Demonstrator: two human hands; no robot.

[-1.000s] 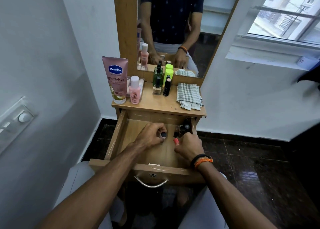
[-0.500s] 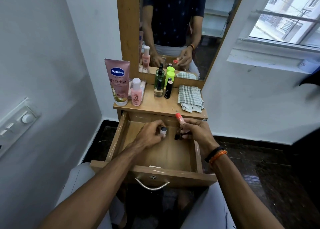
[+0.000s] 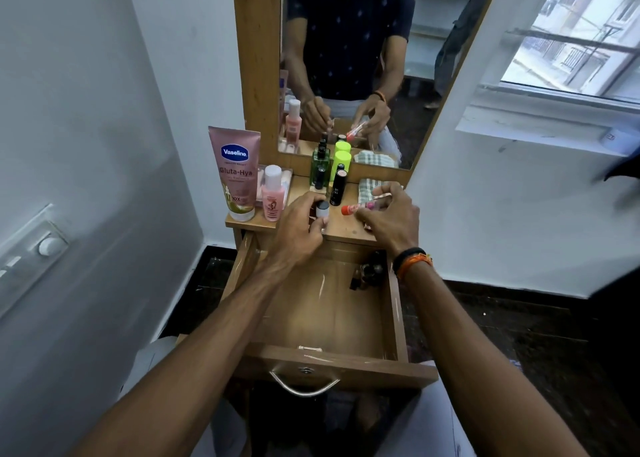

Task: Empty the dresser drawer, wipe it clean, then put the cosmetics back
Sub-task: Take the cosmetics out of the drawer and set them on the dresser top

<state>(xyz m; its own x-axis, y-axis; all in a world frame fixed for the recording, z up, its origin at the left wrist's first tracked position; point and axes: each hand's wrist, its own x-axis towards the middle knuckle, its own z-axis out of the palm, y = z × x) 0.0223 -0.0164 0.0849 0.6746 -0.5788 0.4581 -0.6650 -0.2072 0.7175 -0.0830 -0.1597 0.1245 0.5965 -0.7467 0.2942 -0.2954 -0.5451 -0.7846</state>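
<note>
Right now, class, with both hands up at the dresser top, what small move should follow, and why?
Probably set both items down on the dresser top. The left hand holds a small white-capped bottle and the right hand a red-capped tube, both already over it. Dark items remain in the drawer, so the hands must be freed.

At frame centre you see the wooden desk (image 3: 341,230). On it, left to right, stand a pink Vaseline tube (image 3: 237,172), a small pink bottle (image 3: 272,193), a green glass bottle (image 3: 319,171), a black tube (image 3: 338,188) and a folded checked cloth (image 3: 370,188). Below, the open drawer (image 3: 329,314) holds dark items (image 3: 369,271) in its upper right corner.
</note>
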